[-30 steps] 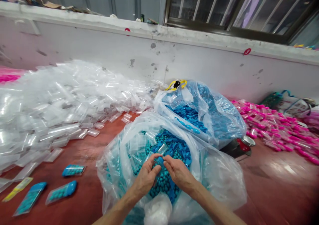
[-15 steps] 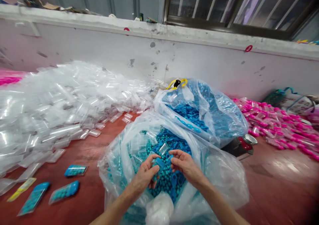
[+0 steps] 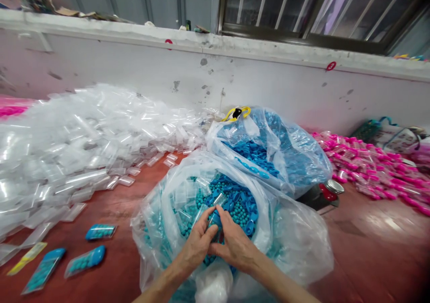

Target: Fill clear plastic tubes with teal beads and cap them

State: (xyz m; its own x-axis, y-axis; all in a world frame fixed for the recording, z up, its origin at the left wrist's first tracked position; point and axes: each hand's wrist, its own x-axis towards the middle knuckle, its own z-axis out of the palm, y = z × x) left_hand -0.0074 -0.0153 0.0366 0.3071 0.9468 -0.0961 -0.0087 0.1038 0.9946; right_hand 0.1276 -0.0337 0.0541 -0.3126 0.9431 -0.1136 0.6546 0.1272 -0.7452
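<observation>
My left hand (image 3: 196, 242) is closed around a small clear case with a blue plastic cap (image 3: 215, 219), partly hidden by my fingers. From the right, my right hand (image 3: 235, 242) presses its fingers and thumb against the same cap, fingertips meeting those of my left. Both hands are over an open clear bag (image 3: 174, 177) of teal beads (image 3: 240, 212), loose blue caps (image 3: 250, 227) and clear plastic sleeves. One clear sleeve (image 3: 220, 199) lies on the beads just beyond my fingertips. Whatever lies under my palms is hidden.
Filled blue-capped cases (image 3: 43, 270) lie on the red table (image 3: 110, 267) at left, before a large heap of clear sleeves (image 3: 90, 137). Another bag of blue parts (image 3: 295, 146) stands behind. A metal-lidded jar (image 3: 332, 189) and pink pieces (image 3: 372, 164) are at right.
My right hand has moved left with a small blue piece, from apart to touching my left hand. Both hands now close together on the capped case. The view has shifted slightly.
</observation>
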